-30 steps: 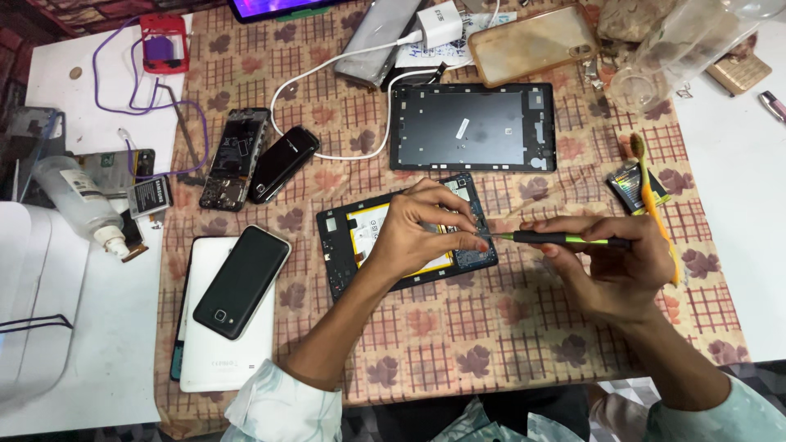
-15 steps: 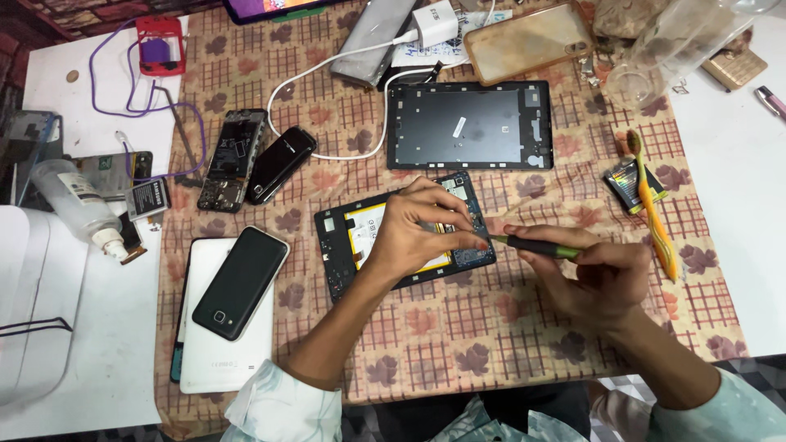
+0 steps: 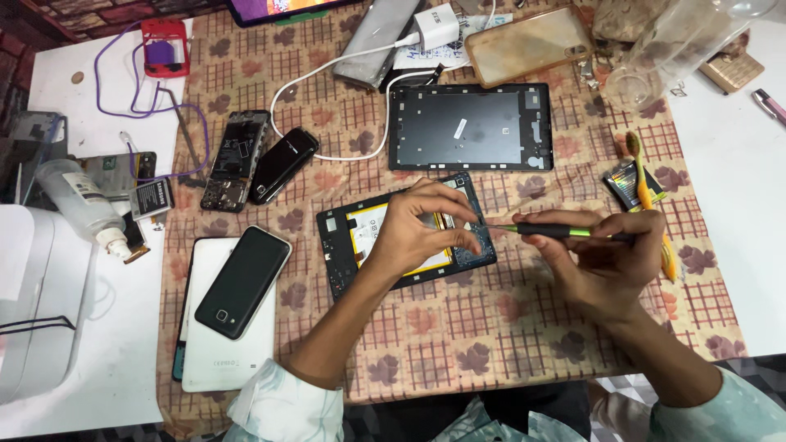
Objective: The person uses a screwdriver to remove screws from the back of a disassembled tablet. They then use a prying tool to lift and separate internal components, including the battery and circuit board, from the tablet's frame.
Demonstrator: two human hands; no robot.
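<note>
An opened tablet (image 3: 344, 245) with its yellow battery showing lies on the patterned cloth. My left hand (image 3: 422, 229) rests on it, fingers pressing on its right part. My right hand (image 3: 602, 258) grips a black and green screwdriver (image 3: 557, 232), whose tip points left at the tablet's right edge, close to my left fingertips. The tablet's dark back cover (image 3: 469, 128) lies just beyond.
A black phone (image 3: 243, 281) lies on a white tablet (image 3: 214, 344) at left. Two more phones (image 3: 282, 164), a charger with white cable (image 3: 434, 26), a clear phone case (image 3: 532, 45), a squeeze bottle (image 3: 82, 205) and yellow tools (image 3: 651, 196) surround the work.
The right hand and screwdriver shifted slightly left towards the tablet's edge. The left hand stays on the tablet with small finger movement.
</note>
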